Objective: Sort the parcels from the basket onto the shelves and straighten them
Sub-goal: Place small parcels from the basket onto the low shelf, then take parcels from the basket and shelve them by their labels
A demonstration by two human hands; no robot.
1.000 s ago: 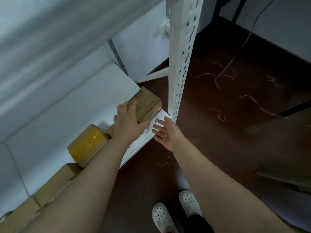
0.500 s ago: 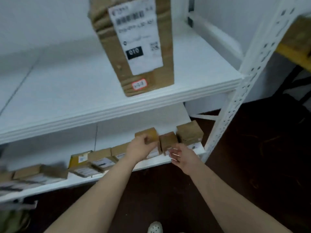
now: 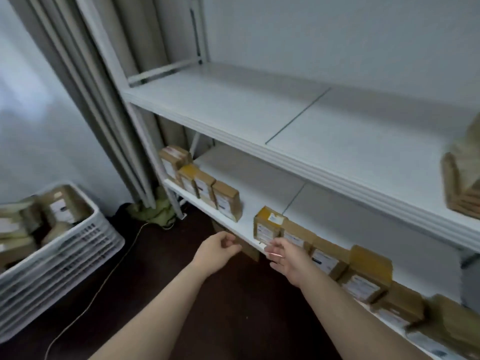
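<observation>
Small cardboard parcels stand in a row along the front of the lower white shelf (image 3: 244, 224): one group at the left (image 3: 226, 200), then a yellow-taped box (image 3: 267, 224) and several more running right (image 3: 368, 276). My left hand (image 3: 217, 249) hangs in front of the shelf edge, fingers loosely curled, holding nothing. My right hand (image 3: 285, 255) is just in front of the yellow-taped box, fingers spread, not gripping. A white plastic basket (image 3: 78, 245) with more parcels sits on the floor at the left.
The upper shelf (image 3: 285, 152) carries a large brown parcel (image 3: 462, 178) at the far right edge. Grey curtains (image 3: 85, 74) hang left of the shelf post. A thin cable (image 3: 104, 281) runs across the dark floor, and green cloth (image 3: 153, 211) lies by the post.
The view swung left from the shelf's right end to its left part. My left hand let go of the small box it held; both hands are now off the parcels.
</observation>
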